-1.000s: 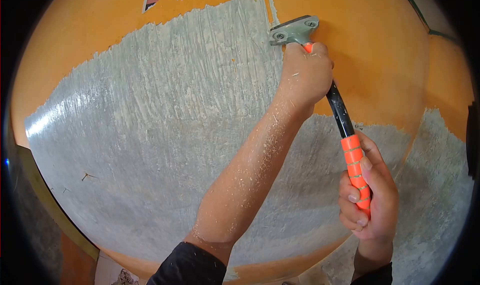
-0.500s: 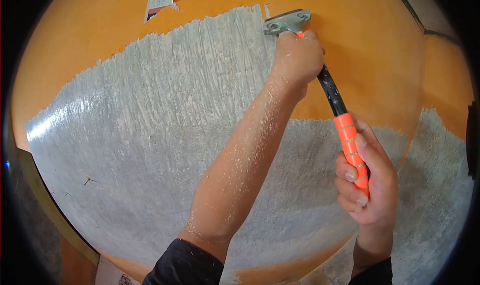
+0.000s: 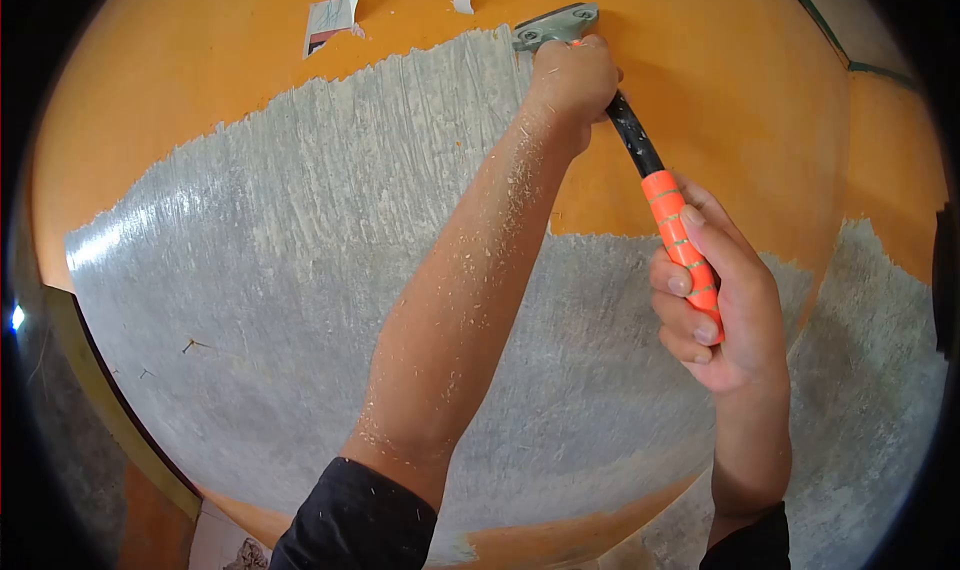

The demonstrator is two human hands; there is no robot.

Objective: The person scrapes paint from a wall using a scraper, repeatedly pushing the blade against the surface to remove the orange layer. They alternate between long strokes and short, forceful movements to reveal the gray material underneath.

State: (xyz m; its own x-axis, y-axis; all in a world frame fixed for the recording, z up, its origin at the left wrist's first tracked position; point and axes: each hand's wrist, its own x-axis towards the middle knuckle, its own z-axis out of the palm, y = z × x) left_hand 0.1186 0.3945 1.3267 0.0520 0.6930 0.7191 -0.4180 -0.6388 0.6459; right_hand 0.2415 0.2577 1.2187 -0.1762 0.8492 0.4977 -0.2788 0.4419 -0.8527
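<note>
A long-handled scraper with a black shaft, an orange banded grip and a grey metal head slants across the upper right of the view. Close behind its head, my left hand is closed around the neck. Lower down, the fingers of my right hand wrap the orange grip. The blade lies against the orange paint, at the upper right corner of the scraped grey patch. Pale flakes cling to my left forearm. My left palm and part of the neck are hidden.
Bare grey wall spreads below a ragged paint edge. A torn paper and a small white scrap stick to the wall above. A nail juts out at the lower left, near a wooden frame.
Both hands and the scraper have shifted up and to the left in view. The wall has drifted slightly in the picture. Both grips stay closed.
</note>
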